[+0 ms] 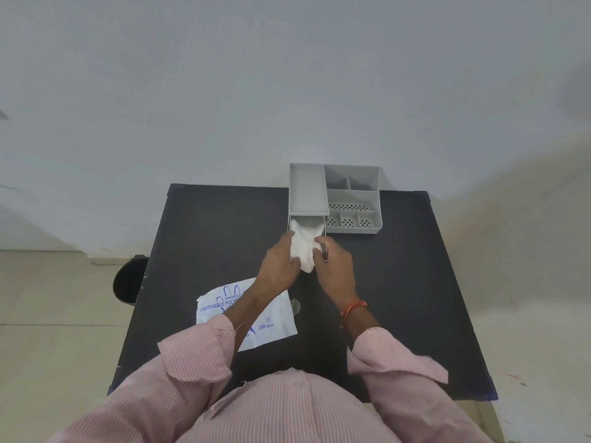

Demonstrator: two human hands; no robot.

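Observation:
A bunch of thin white plastic gloves (pixel 304 241) lies half inside the pulled-out drawer of a grey desk organiser (pixel 308 193) at the far side of the black table (pixel 399 282). My left hand (pixel 279 265) grips the bunch from the left. My right hand (pixel 334 266) pinches its right edge, fingers curled at the drawer's front. The lower end of the bunch sticks out between both hands. The drawer's front is hidden behind them.
A white packet (pixel 271 327) printed "disposable" and "100 pieces" lies at the near left, partly under my left forearm. The organiser's open compartments (pixel 351 199) stand to the right of the drawer. A black bin (pixel 128 279) sits on the floor left of the table.

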